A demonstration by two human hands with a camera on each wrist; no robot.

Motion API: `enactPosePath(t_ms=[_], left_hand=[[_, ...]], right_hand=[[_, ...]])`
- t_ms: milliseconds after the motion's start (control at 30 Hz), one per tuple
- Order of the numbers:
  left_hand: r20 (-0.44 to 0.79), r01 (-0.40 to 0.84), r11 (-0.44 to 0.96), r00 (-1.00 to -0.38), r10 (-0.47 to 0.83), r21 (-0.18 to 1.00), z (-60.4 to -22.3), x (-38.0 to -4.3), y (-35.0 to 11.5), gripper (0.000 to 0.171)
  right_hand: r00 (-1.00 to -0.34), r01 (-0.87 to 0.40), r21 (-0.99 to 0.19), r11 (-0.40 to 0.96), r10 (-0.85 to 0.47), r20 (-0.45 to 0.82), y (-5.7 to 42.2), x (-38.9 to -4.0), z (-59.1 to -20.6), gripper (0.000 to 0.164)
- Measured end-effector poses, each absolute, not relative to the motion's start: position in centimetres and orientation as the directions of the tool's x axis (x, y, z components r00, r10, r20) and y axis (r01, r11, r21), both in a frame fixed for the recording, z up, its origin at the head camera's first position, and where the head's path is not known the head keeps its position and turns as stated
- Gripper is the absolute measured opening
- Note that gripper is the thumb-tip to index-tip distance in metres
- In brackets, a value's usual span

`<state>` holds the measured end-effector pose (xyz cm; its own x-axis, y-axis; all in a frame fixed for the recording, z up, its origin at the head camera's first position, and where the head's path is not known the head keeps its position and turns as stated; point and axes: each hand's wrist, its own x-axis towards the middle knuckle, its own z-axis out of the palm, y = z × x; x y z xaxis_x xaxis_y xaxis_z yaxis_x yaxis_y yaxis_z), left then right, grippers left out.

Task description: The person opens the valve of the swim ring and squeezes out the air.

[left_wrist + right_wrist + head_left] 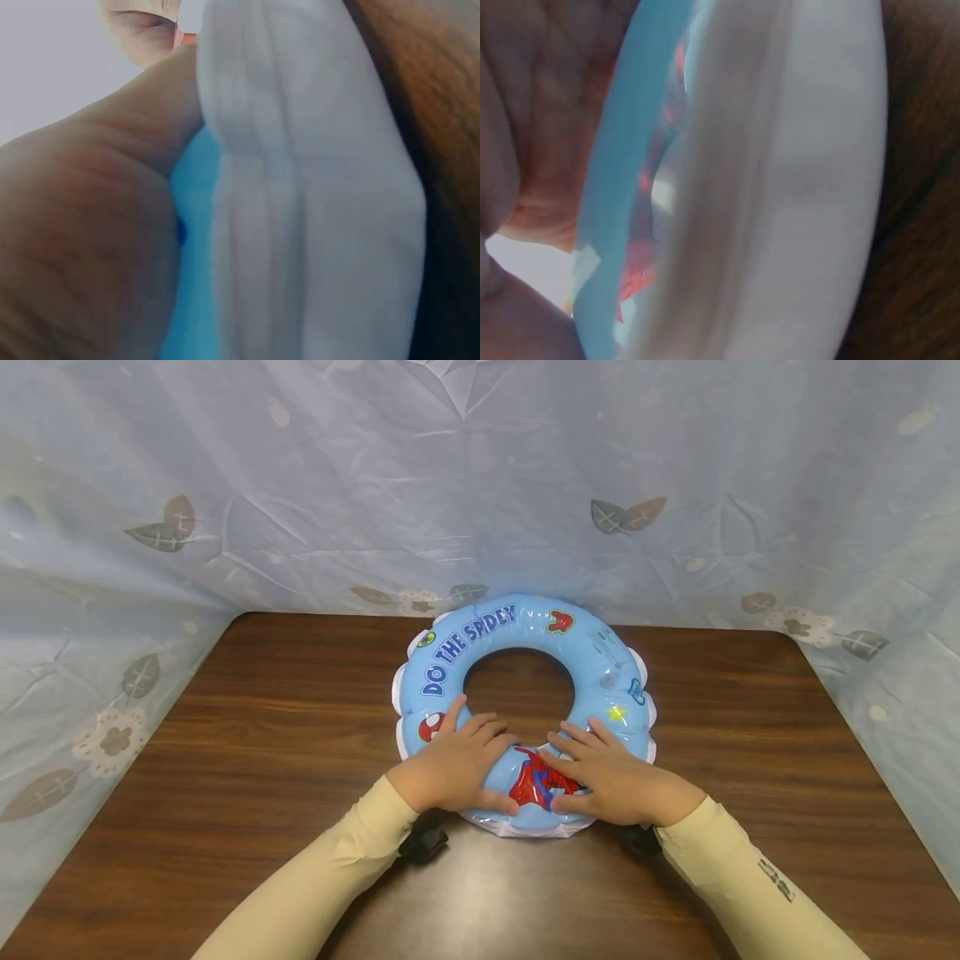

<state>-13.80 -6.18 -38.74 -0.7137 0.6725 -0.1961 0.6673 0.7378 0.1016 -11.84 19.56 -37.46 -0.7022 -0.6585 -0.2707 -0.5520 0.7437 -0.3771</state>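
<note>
A light-blue inflatable swim ring [521,618] with white scalloped edging lies flat on the wooden table, printed with "DO THE SPIDEY", a star and red figures. On its near left part rests my left hand [457,764], fingers spread and reaching toward the hole. My right hand [611,772] lies on the near right part, its fingers also spread over the ring. Between the two thumbs a red-and-blue printed figure shows. In the left wrist view the thumb [161,105] touches the ring beside its white rim [322,187]. The right wrist view shows my palm [555,150] close against the blue vinyl.
The dark brown wooden table [262,735] has rounded far corners. A pale grey-blue curtain [375,485] with leaf and flower prints hangs behind and on both sides. Black straps with small devices [423,843] sit under the wrists.
</note>
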Motion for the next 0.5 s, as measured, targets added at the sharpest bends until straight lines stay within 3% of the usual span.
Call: enactPosePath(t_ms=[500], left_hand=[[-0.236,0.663,0.748,-0.723,0.649,0.025,-38.73,-13.96,-5.43,0.095]], right_hand=[[-0.695,-0.565,-0.376,0.734,-0.669,-0.262,19.55,-11.86,-38.24,0.08]])
